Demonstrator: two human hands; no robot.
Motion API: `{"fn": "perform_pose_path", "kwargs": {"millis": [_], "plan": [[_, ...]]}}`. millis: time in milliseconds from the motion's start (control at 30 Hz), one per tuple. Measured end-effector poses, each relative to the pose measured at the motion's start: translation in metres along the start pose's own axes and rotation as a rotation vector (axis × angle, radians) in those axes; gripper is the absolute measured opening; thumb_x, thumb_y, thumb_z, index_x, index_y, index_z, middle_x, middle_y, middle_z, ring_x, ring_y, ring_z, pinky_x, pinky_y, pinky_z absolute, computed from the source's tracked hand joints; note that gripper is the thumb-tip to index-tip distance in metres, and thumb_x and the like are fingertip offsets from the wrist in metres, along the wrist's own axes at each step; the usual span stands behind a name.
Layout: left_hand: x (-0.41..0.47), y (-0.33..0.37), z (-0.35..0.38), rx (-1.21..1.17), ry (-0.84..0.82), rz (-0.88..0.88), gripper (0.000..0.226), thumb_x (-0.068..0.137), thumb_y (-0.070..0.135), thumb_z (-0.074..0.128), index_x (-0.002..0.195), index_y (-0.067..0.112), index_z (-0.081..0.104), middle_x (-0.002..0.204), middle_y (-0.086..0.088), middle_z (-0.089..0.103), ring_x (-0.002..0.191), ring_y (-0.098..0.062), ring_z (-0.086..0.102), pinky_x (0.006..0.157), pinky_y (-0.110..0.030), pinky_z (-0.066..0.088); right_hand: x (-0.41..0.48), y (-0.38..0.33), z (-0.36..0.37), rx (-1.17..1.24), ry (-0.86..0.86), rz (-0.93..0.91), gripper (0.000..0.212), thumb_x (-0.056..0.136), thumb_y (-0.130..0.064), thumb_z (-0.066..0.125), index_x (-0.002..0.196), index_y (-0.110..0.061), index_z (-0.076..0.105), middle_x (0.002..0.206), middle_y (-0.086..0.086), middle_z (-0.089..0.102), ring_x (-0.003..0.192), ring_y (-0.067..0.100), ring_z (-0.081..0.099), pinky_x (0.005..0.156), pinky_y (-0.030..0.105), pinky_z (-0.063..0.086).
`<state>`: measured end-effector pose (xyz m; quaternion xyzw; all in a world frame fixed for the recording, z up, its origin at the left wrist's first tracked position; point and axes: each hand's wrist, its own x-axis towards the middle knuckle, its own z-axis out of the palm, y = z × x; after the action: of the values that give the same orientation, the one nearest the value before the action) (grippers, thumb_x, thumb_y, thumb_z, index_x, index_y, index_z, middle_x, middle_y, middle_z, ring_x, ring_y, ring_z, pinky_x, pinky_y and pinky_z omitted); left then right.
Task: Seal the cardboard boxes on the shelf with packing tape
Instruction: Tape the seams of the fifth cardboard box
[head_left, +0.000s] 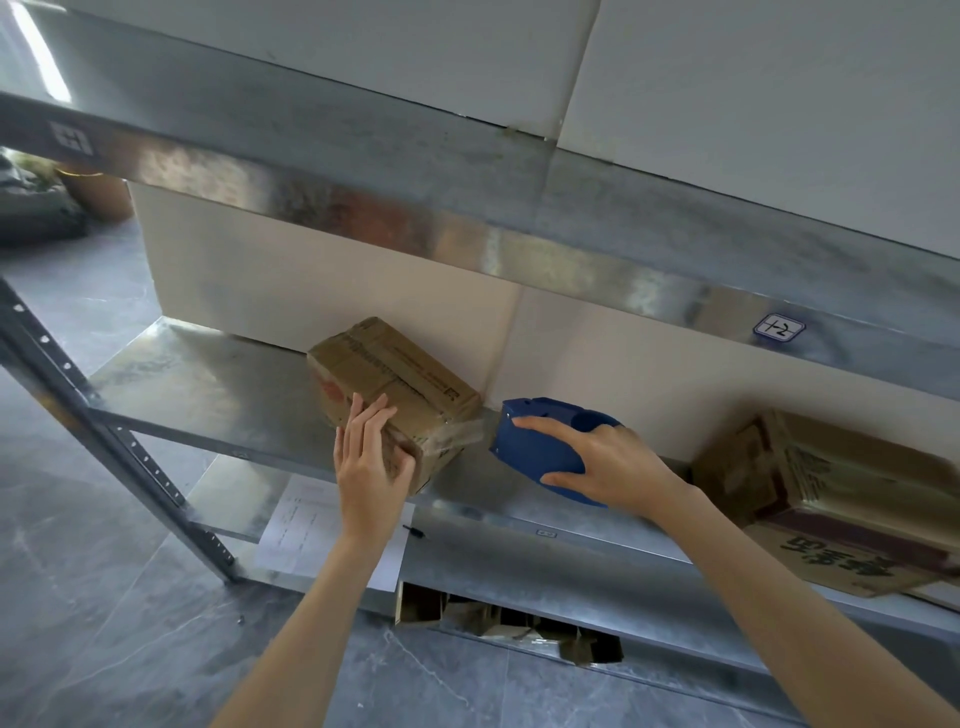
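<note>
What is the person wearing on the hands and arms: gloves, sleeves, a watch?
Nothing that shows. The left hand and right hand are bare, without gloves. The left forearm and right forearm are bare down to the frame's lower edge: no sleeve, watch or band in view.

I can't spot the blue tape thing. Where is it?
Head view, right of centre: the right hand holds the blue tape dispenser just right of the small cardboard box.

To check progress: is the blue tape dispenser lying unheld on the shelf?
No, the right hand holds the blue tape dispenser in its grip.
</note>
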<state>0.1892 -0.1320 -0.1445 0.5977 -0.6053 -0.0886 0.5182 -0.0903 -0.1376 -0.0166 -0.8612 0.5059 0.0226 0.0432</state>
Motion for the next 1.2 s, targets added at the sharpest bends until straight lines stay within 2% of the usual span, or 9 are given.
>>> {"fn": "perform_pose_path", "kwargs": {"millis": [67,200,333,433,600,800,967,1100,1200], "plan": [[0.000,0.001,-0.001,-0.069,-0.044,0.002,0.057,0.079,-0.001,0.068,0.133,0.009,0.051,0.148,-0.002,0.044,0.151,-0.023,0.021,0.115,-0.062,0.027,0.001,0.000,0.000,0.026,-0.023,0.013,0.079,0.092,-0.054,0.055,0.144,-0.061,-0.005,0.078,-0.001,0.065,0.064,0.017,0.058,0.066,0.037,0.052],[-0.003,0.006,-0.002,-0.127,-0.088,0.009,0.063,0.082,0.030,0.057,0.139,0.006,0.045,0.152,-0.005,0.037,0.152,-0.025,0.015,0.117,-0.059,0.026,0.002,0.001,0.004,0.110,-0.077,0.017,0.088,0.093,-0.045,0.060,0.139,-0.067,-0.011,0.072,-0.002,0.060,0.062,0.013,0.056,0.065,0.033,0.051],[-0.004,0.009,-0.004,-0.026,-0.089,0.018,0.084,0.079,0.053,0.072,0.143,0.009,0.041,0.154,-0.003,0.035,0.151,-0.024,0.017,0.121,-0.045,0.022,0.001,0.000,0.002,0.149,-0.131,0.003,0.091,0.093,-0.037,0.064,0.139,-0.065,-0.009,0.065,-0.006,0.051,0.056,0.007,0.048,0.056,0.024,0.041],[-0.003,0.008,-0.003,0.042,-0.072,0.029,0.085,0.074,0.045,0.082,0.140,0.008,0.044,0.151,-0.004,0.039,0.150,-0.025,0.022,0.118,-0.049,0.029,0.000,-0.005,0.000,0.144,-0.151,0.018,0.089,0.093,-0.034,0.065,0.145,-0.059,-0.003,0.059,-0.006,0.044,0.051,0.008,0.042,0.053,0.020,0.034],[-0.003,0.008,-0.010,-0.043,-0.092,0.003,0.075,0.077,0.031,0.084,0.138,0.009,0.047,0.151,-0.002,0.041,0.150,-0.020,0.021,0.116,-0.049,0.034,0.004,-0.013,-0.005,0.115,-0.148,-0.002,0.089,0.093,-0.032,0.064,0.147,-0.056,-0.003,0.053,-0.004,0.042,0.047,0.010,0.039,0.055,0.026,0.040],[0.004,0.000,-0.039,-0.085,-0.223,0.034,0.078,0.071,0.018,0.088,0.138,0.016,0.049,0.151,0.010,0.040,0.148,-0.006,0.024,0.116,-0.029,0.029,0.009,-0.024,-0.010,0.139,-0.136,-0.041,0.089,0.094,-0.028,0.062,0.144,-0.060,-0.004,0.056,0.002,0.050,0.048,0.013,0.043,0.059,0.035,0.047],[0.018,-0.018,-0.061,0.023,-0.301,0.078,0.083,0.066,0.021,0.091,0.137,0.024,0.048,0.151,0.017,0.039,0.137,-0.004,0.034,0.112,-0.034,0.033,0.013,-0.039,-0.012,0.203,-0.176,-0.084,0.084,0.095,-0.024,0.060,0.147,-0.057,0.004,0.052,0.002,0.040,0.045,0.011,0.036,0.052,0.023,0.036],[0.022,-0.023,-0.074,-0.019,-0.351,0.051,0.083,0.068,0.017,0.090,0.139,0.024,0.047,0.153,0.019,0.037,0.138,-0.004,0.036,0.110,-0.033,0.036,0.012,-0.052,-0.017,0.154,-0.143,-0.127,0.081,0.095,-0.027,0.060,0.147,-0.058,0.005,0.053,0.002,0.040,0.046,0.012,0.036,0.051,0.023,0.033],[0.023,-0.025,-0.077,-0.056,-0.368,0.036,0.084,0.070,0.009,0.088,0.141,0.022,0.046,0.157,0.014,0.033,0.140,-0.004,0.034,0.111,-0.034,0.037,0.013,-0.058,-0.021,0.102,-0.104,-0.144,0.079,0.094,-0.031,0.059,0.147,-0.057,0.007,0.057,0.001,0.047,0.050,0.012,0.040,0.054,0.027,0.038]]}}
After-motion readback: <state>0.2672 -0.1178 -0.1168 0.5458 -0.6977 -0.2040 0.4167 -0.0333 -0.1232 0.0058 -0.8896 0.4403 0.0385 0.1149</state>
